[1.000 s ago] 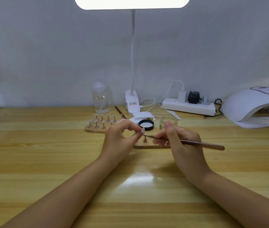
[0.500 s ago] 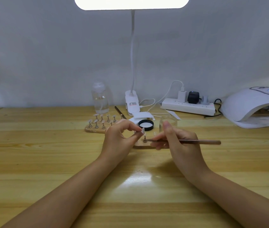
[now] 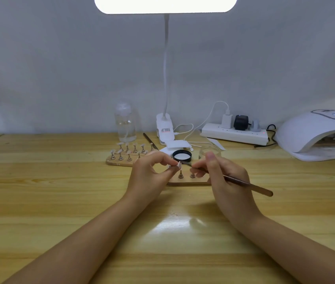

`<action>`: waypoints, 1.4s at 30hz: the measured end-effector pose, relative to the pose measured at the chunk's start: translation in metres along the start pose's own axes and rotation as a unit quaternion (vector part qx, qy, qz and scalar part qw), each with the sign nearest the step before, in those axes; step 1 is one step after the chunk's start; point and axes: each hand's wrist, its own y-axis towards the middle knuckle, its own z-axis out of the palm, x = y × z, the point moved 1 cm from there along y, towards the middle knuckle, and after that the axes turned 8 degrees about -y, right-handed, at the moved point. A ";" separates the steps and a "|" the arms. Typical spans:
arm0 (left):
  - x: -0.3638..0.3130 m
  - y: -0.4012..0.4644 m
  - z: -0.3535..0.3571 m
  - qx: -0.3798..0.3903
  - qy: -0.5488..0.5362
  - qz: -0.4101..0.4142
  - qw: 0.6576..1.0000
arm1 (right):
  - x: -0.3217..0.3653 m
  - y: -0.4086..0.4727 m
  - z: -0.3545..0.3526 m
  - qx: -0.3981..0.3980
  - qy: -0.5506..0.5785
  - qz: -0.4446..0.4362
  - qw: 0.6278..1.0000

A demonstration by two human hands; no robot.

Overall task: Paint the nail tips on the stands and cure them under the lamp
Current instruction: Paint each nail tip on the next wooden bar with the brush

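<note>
Two wooden stand boards (image 3: 121,162) (image 3: 187,181), two lamps (image 3: 165,5) (image 3: 314,134), one brush (image 3: 244,183), one jar (image 3: 209,151).

bright desk lamp (image 3: 165,4) overhead – glare on table (image 3: 39,201)

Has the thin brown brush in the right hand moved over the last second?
Yes. The thin brown brush tilted: its tail end dropped toward the wooden table, bristles lifting from the stand base.

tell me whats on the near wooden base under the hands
Two bare metal stands stand upright on the near base. Both hands cover its ends, so whether more stands are there cannot be told.
</note>
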 end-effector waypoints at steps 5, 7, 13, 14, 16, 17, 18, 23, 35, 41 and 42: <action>-0.001 0.000 0.000 -0.001 -0.009 -0.008 1.000 | 0.000 -0.004 0.003 0.020 0.015 -0.016 1.000; -0.001 0.000 0.000 -0.003 -0.009 -0.012 1.000 | -0.003 -0.001 0.000 -0.008 -0.011 -0.024 1.000; -0.002 0.000 0.000 0.024 -0.032 -0.003 0.999 | -0.005 0.002 -0.003 -0.012 -0.030 -0.023 0.999; -0.003 0.000 0.000 0.026 -0.030 0.002 0.999 | -0.006 0.002 -0.003 -0.013 -0.036 -0.028 0.999; -0.004 0.000 0.000 0.024 -0.033 0.008 0.999 | -0.005 0.003 -0.002 -0.014 -0.050 -0.040 0.998; -0.004 0.001 0.000 0.022 -0.035 0.007 0.999 | -0.005 0.003 -0.002 -0.009 -0.054 -0.044 0.998; -0.003 0.000 -0.001 0.019 -0.037 0.005 0.999 | -0.005 0.002 -0.001 0.000 -0.052 -0.044 0.998; -0.004 -0.001 0.000 0.021 -0.048 0.010 0.999 | -0.005 0.000 -0.001 -0.003 -0.017 -0.032 0.999; -0.001 0.000 0.001 0.026 -0.042 0.011 0.999 | -0.004 0.003 0.000 -0.009 -0.033 -0.049 0.998; -0.001 0.000 0.002 0.031 -0.039 0.019 0.999 | -0.004 0.002 0.000 -0.023 0.036 0.004 0.999; -0.002 0.000 0.002 0.032 -0.035 0.024 0.999 | -0.003 0.003 0.000 -0.019 0.014 -0.013 1.000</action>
